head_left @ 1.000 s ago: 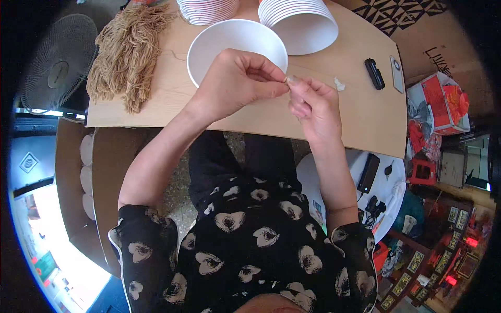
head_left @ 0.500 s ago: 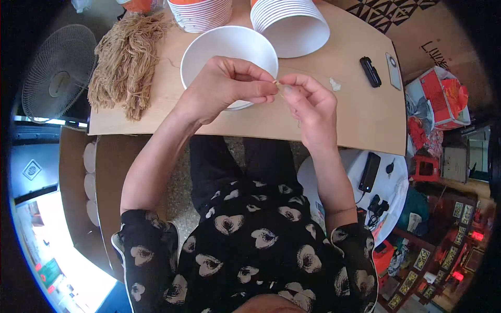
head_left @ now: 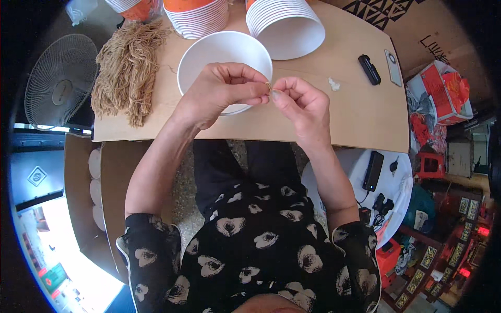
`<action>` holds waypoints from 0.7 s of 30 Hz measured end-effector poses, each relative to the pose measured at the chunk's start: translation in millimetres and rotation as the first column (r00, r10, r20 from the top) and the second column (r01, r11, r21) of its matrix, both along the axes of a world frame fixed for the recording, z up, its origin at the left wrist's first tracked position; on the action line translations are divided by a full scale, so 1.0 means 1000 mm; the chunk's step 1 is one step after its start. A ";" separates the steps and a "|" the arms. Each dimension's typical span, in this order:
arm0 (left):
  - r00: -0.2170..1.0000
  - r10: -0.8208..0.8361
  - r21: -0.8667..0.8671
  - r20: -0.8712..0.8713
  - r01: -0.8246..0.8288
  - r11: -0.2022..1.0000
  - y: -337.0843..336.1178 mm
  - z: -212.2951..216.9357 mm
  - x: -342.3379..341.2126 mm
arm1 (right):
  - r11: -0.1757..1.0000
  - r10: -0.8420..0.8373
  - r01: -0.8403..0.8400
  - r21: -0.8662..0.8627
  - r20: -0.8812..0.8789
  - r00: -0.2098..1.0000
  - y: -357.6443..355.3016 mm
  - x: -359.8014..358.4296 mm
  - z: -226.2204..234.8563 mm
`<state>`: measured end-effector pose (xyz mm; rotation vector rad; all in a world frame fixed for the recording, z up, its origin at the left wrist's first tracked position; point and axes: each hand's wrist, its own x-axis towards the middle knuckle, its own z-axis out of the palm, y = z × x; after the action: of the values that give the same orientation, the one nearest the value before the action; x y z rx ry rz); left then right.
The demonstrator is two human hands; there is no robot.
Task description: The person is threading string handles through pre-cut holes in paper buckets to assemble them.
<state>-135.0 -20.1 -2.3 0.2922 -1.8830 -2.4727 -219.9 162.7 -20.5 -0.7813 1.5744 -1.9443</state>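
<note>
My left hand [head_left: 222,89] and my right hand [head_left: 302,104] meet above a white paper bowl [head_left: 209,52] on a tan board [head_left: 360,120]. Between their pinched fingertips is a short piece of tan string [head_left: 269,86], very small and mostly hidden. The left hand covers the bowl's near rim. A bundle of the same tan string [head_left: 128,73] lies at the board's left.
Stacks of white and orange paper bowls [head_left: 284,21] [head_left: 195,15] stand at the board's far edge. A black lighter [head_left: 369,69], a small grey device [head_left: 393,60] and a white scrap [head_left: 334,83] lie at the right. A fan [head_left: 57,81] sits on the left.
Both hands stay pinched together over the bowl; the view has shifted slightly, with the hands a little more to the left over the bowl.
</note>
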 end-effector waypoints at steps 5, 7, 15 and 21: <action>0.999 -0.008 0.005 0.035 0.007 1.000 -0.002 0.003 0.005 | 0.993 -0.113 0.112 -0.040 -0.034 0.993 -0.005 0.008 0.005; 0.999 -0.024 -0.010 0.036 0.024 1.000 0.000 0.005 0.003 | 0.995 -0.098 0.097 -0.018 -0.069 0.993 -0.002 0.004 0.004; 0.999 -0.042 -0.058 0.013 0.042 0.997 0.001 0.004 0.002 | 0.980 -0.198 0.188 -0.063 -0.324 0.925 -0.006 0.007 -0.005; 1.000 -0.003 -0.074 -0.020 0.001 0.997 0.003 0.002 0.004 | 0.987 -0.158 0.158 -0.014 -0.213 0.964 -0.006 0.010 -0.003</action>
<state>-131.0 -17.0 0.1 0.2622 -1.9617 -2.3913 -209.9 157.0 -23.5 -0.9143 1.8154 -2.0242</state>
